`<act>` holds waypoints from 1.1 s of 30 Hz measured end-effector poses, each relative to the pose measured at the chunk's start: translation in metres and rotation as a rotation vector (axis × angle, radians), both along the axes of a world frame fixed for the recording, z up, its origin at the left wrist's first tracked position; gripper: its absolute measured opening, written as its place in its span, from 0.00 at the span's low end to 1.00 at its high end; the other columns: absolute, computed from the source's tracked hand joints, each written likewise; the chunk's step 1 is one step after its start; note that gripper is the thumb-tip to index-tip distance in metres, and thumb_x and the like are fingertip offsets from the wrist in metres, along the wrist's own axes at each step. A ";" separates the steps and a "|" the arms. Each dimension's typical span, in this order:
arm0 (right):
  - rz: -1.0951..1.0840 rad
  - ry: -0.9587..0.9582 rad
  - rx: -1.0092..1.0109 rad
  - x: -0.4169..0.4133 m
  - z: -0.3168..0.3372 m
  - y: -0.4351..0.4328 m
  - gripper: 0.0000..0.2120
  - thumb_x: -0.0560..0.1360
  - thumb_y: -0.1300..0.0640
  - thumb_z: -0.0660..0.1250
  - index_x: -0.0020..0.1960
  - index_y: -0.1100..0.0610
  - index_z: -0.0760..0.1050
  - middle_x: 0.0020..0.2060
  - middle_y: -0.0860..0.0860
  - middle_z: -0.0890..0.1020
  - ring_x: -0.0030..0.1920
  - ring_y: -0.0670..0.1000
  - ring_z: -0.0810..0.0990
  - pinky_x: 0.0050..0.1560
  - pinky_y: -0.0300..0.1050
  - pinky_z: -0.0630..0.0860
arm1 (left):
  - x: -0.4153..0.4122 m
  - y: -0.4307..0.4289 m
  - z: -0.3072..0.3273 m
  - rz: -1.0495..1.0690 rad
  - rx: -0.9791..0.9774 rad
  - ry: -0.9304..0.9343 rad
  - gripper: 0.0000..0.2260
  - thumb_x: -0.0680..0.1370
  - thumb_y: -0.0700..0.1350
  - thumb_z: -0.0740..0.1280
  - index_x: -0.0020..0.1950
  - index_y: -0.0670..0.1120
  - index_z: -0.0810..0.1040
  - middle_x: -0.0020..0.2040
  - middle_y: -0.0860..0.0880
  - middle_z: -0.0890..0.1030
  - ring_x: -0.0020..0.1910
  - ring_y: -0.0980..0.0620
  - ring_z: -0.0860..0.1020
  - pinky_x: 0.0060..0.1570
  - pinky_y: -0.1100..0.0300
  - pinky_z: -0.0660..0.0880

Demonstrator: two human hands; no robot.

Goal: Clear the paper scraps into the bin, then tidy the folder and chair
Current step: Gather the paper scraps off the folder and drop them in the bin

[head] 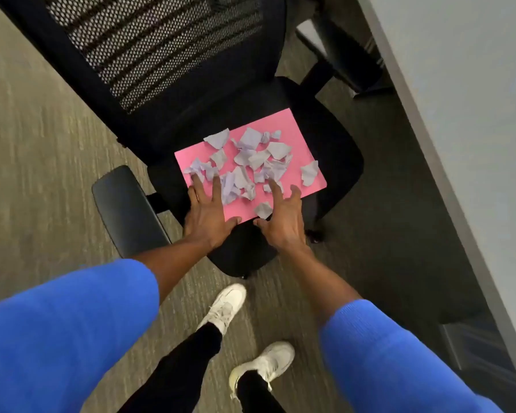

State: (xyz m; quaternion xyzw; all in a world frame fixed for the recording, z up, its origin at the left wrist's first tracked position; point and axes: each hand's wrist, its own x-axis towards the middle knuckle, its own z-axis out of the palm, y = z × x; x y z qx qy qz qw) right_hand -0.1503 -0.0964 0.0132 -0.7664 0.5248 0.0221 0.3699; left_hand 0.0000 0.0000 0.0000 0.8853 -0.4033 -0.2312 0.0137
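One black office chair [325, 138] with mesh back; on its seat lies one flat pink card folder [283, 123]. Roughly twenty torn pale lilac paper scraps [252, 158] are scattered across the folder. Left hand [207, 214]: fingers spread, tips resting on scraps at the near edge. Right hand [282, 220]: fingers spread, forefinger touching a scrap. Two white trainers [225, 307] on grey carpet [39, 162].
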 end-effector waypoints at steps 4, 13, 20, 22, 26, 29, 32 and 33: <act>0.037 0.049 -0.033 0.017 -0.015 -0.015 0.47 0.77 0.54 0.78 0.84 0.39 0.51 0.85 0.54 0.47 0.84 0.63 0.57 0.71 0.64 0.75 | 0.013 -0.014 -0.013 -0.008 -0.044 -0.062 0.54 0.76 0.67 0.72 0.87 0.51 0.39 0.86 0.37 0.38 0.86 0.32 0.49 0.63 0.42 0.81; 0.202 0.116 -0.155 0.059 -0.032 -0.030 0.37 0.79 0.45 0.73 0.82 0.40 0.59 0.81 0.60 0.54 0.79 0.64 0.59 0.59 0.61 0.81 | 0.026 -0.031 -0.042 -0.057 -0.077 -0.072 0.30 0.82 0.58 0.68 0.82 0.53 0.63 0.83 0.37 0.54 0.82 0.34 0.55 0.62 0.40 0.80; 0.283 0.117 -0.251 0.062 -0.037 -0.032 0.15 0.82 0.54 0.69 0.68 0.53 0.77 0.70 0.59 0.67 0.70 0.62 0.68 0.50 0.57 0.83 | 0.025 -0.037 -0.041 -0.055 -0.178 -0.103 0.16 0.82 0.37 0.68 0.69 0.46 0.73 0.70 0.39 0.68 0.69 0.39 0.68 0.65 0.47 0.77; 0.259 0.075 -0.233 0.061 -0.038 -0.032 0.11 0.82 0.57 0.68 0.63 0.57 0.78 0.67 0.58 0.70 0.65 0.62 0.71 0.52 0.59 0.83 | 0.027 -0.038 -0.041 -0.037 -0.205 -0.079 0.15 0.82 0.36 0.67 0.68 0.45 0.73 0.70 0.40 0.68 0.68 0.40 0.69 0.64 0.49 0.77; 0.246 0.048 -0.275 0.057 -0.040 -0.030 0.10 0.83 0.60 0.67 0.62 0.60 0.82 0.59 0.58 0.75 0.59 0.60 0.76 0.55 0.58 0.82 | 0.029 -0.039 -0.035 0.008 -0.242 -0.047 0.13 0.83 0.36 0.67 0.68 0.41 0.75 0.69 0.39 0.70 0.67 0.41 0.70 0.64 0.50 0.75; 0.189 -0.020 -0.258 0.052 -0.039 -0.031 0.10 0.82 0.61 0.69 0.61 0.60 0.85 0.58 0.57 0.79 0.58 0.59 0.79 0.55 0.55 0.83 | 0.026 -0.037 -0.028 0.051 -0.262 -0.030 0.14 0.81 0.33 0.68 0.67 0.40 0.77 0.69 0.40 0.72 0.67 0.41 0.72 0.63 0.50 0.76; 0.092 -0.080 -0.237 0.046 -0.036 -0.035 0.09 0.80 0.62 0.71 0.59 0.60 0.86 0.55 0.56 0.82 0.55 0.57 0.81 0.55 0.54 0.83 | 0.022 -0.032 -0.021 0.058 -0.280 -0.023 0.14 0.81 0.33 0.69 0.66 0.39 0.77 0.67 0.40 0.73 0.66 0.41 0.73 0.61 0.50 0.76; 0.071 -0.100 -0.235 0.044 -0.034 -0.037 0.09 0.80 0.63 0.71 0.59 0.60 0.87 0.54 0.55 0.82 0.54 0.56 0.82 0.55 0.54 0.83 | 0.020 -0.031 -0.018 0.061 -0.289 -0.020 0.13 0.81 0.33 0.69 0.65 0.39 0.78 0.67 0.39 0.74 0.65 0.41 0.73 0.60 0.50 0.76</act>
